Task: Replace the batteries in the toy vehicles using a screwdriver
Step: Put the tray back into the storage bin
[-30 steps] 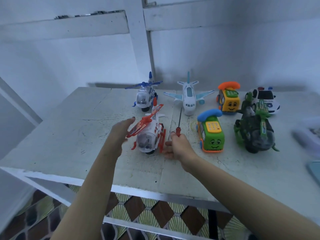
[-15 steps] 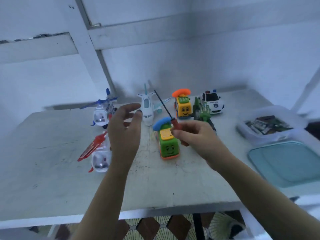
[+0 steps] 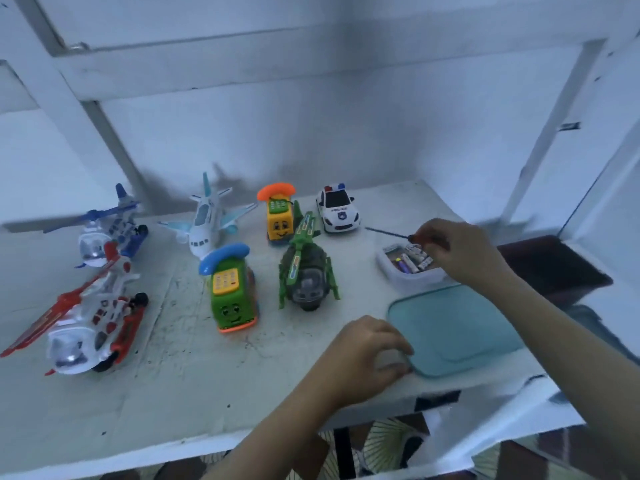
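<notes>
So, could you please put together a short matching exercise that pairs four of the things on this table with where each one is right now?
Things
1. police car
2. red and white helicopter
3. teal lid
4. screwdriver

Places
A. held in the right hand, by the box of batteries
B. flat at the near right, by the left hand
C. near left of the table
D. far row, right end

Pairs: 1-D, 2-C, 3-B, 4-A

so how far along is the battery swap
Done: only the lid is off the battery tub. In hand: the right hand holds the screwdriver over it, and the left hand is at the lid's corner. Left: the toys all stand upright, none visibly opened.
</notes>
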